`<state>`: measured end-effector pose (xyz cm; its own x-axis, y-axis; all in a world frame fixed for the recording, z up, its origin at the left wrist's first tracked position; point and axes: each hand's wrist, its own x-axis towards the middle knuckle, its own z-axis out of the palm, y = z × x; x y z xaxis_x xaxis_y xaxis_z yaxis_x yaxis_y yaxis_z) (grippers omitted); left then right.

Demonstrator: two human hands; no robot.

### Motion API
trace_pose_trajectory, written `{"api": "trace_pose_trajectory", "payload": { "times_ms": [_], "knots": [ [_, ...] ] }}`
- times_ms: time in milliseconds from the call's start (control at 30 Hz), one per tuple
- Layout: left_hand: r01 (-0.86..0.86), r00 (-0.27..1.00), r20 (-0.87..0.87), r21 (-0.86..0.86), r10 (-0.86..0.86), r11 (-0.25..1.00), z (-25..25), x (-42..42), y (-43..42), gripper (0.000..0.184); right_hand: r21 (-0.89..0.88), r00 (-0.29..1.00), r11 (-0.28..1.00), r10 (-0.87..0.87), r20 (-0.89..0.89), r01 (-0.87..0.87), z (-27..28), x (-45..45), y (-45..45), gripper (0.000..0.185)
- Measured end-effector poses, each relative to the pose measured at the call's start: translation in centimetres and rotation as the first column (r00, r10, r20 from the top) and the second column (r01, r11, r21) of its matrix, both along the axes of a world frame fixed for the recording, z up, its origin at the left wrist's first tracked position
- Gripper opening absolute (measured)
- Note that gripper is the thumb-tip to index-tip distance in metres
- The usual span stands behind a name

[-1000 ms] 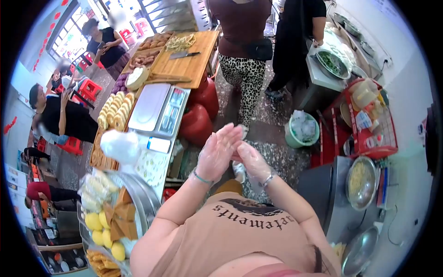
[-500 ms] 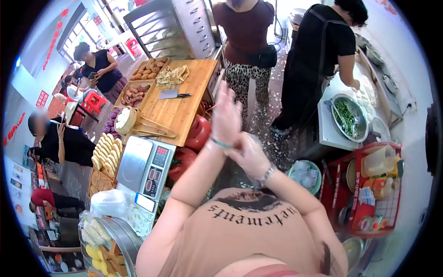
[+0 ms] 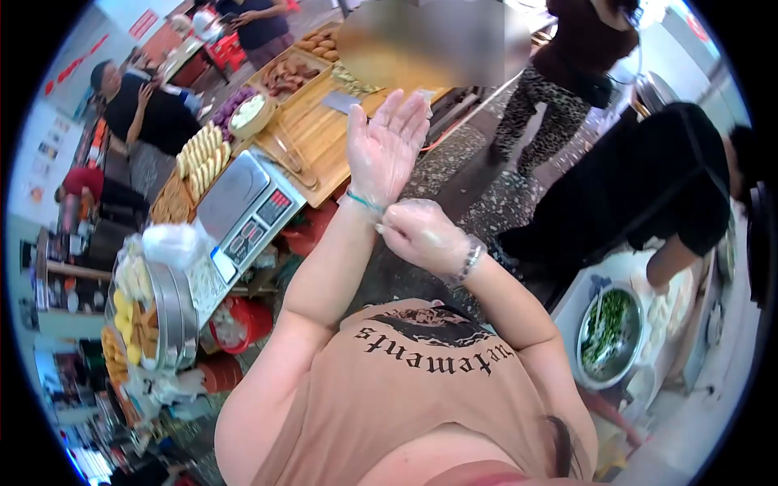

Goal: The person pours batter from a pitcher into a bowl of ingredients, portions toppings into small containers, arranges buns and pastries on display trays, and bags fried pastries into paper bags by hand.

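Head view: left hand (image 3: 384, 158) with fingers spread, right hand (image 3: 425, 235) clenched by the teal wristband (image 3: 365, 202), where a hard tug could rip the plastic glove (image 3: 377, 172)!

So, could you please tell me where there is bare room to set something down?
Between the tongs and the cleaver, the wooden board shows a bare patch. The scale's plate is bare too. It is crowded along the pastries and sausages, and around the bowl of greens.
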<state>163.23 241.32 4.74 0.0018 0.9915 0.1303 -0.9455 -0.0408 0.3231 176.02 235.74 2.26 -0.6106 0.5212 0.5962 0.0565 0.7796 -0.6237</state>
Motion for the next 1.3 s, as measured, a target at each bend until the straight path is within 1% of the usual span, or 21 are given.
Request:
{"api": "trace_pose_trajectory", "payload": {
  "times_ms": [67,133,200,300,333,400,500,533,600,633,667,733,767,800,833,867,933,1000,1067,1133,1300],
  "knots": [
    [-0.030,0.999,0.037,-0.037,0.032,0.999,-0.4,-1.5,-1.4,0.066,-0.053,0.988,0.987,0.150,0.025,-0.149,0.2,0.7,1.2,0.014],
    [-0.050,0.998,0.031,-0.029,0.050,0.998,-1.3,-3.3,-3.2,0.064,-0.187,0.985,0.977,-0.125,-0.118,0.101,0.1,0.9,2.2,0.014],
    [-0.035,0.999,-0.012,-0.025,0.035,0.999,-2.5,-6.4,-7.1,0.061,-0.535,0.943,0.844,-0.193,-0.271,0.019,-1.7,-1.4,3.0,0.040],
    [-0.022,0.925,-0.380,-0.092,-0.015,0.996,-6.8,-9.7,-13.8,0.053,-0.389,0.978,0.908,0.090,-0.186,-0.157,-2.2,-6.6,1.0,0.069],
    [-0.049,0.860,-0.510,-0.090,-0.003,0.995,-7.4,-10.6,-16.5,0.044,-0.381,0.960,0.892,0.168,-0.224,-0.245,-3.2,-9.0,-0.6,0.059],
    [-0.191,0.925,-0.371,-0.277,0.079,0.942,-7.4,-11.4,-21.5,0.036,-0.424,0.927,0.824,0.331,-0.177,-0.376,-4.7,-14.4,-4.7,0.049],
    [-0.490,0.869,-0.212,-0.247,0.446,0.836,-7.7,-16.1,-27.5,0.027,-0.321,0.871,0.812,0.480,-0.106,-0.487,-5.2,-22.5,-11.6,0.036],
    [-0.516,0.854,-0.214,-0.251,0.473,0.819,-8.5,-18.5,-30.0,0.027,-0.285,0.840,0.793,0.531,-0.112,-0.539,-5.4,-25.6,-13.5,0.035],
    [-0.829,0.489,-0.657,-0.145,0.573,0.540,-9.8,-24.1,-36.3,0.024,-0.346,0.775,0.718,0.631,-0.044,-0.604,-4.9,-30.8,-18.2,0.033],
    [-0.909,0.290,-0.774,-0.040,0.563,0.414,-10.3,-27.0,-39.4,0.023,-0.138,0.774,0.763,0.631,-0.053,-0.631,-6.4,-33.7,-19.9,0.029],
    [-0.944,0.126,-0.875,0.039,0.468,0.326,-10.5,-30.2,-42.7,0.024,-0.138,0.768,0.757,0.638,-0.055,-0.639,-5.9,-36.0,-21.7,0.029],
    [-0.952,0.182,-0.854,-0.031,0.487,0.303,-10.1,-34.8,-48.2,0.027,-0.568,0.578,0.475,0.816,-0.001,-0.672,-4.1,-40.1,-24.6,0.029],
    [-0.925,0.194,-0.893,-0.028,0.406,0.379,-9.4,-36.7,-50.1,0.031,-0.642,0.496,0.322,0.862,-0.106,-0.696,-5.5,-42.7,-26.1,0.034],
    [-0.887,0.205,-0.926,-0.040,0.316,0.460,-9.0,-37.8,-51.8,0.035,-0.812,0.416,0.135,0.898,-0.142,-0.568,-6.4,-44.6,-27.4,0.040],
    [-0.817,0.349,-0.893,-0.143,0.283,0.559,-9.1,-38.6,-52.9,0.039,-0.799,0.413,0.195,0.908,-0.073,-0.569,-7.3,-46.5,-28.8,0.043],
    [-0.809,0.270,-0.951,-0.139,0.151,0.571,-9.3,-39.6,-53.1,0.039,-0.783,0.422,0.264,0.907,0.003,-0.563,-8.0,-48.5,-30.0,0.046],
    [-0.898,-0.036,-0.998,0.012,-0.047,0.440,-8.8,-41.9,-54.2,0.031,-0.831,0.365,0.189,0.931,-0.018,-0.524,-7.6,-52.2,-31.7,0.050],
    [-0.931,-0.001,-0.991,-0.049,-0.136,0.361,-8.5,-44.8,-55.5,0.022,-0.827,0.328,0.227,0.943,0.055,-0.514,-7.6,-55.5,-32.9,0.052],
    [-0.912,-0.316,-0.921,0.229,-0.227,0.340,-9.5,-47.9,-56.4,0.011,-0.782,0.337,0.264,0.939,0.073,-0.565,-7.2,-58.4,-33.6,0.046],
    [-0.936,-0.270,-0.903,0.165,-0.333,0.312,-8.8,-50.6,-57.2,0.009,-0.775,0.317,0.221,0.948,0.028,-0.592,-7.4,-61.1,-34.1,0.043],
    [-0.926,-0.375,-0.745,0.274,-0.552,0.260,-8.2,-58.3,-60.1,0.013,-0.602,0.329,0.187,0.935,-0.134,-0.777,-6.3,-69.8,-36.8,0.032]
  ]
}}
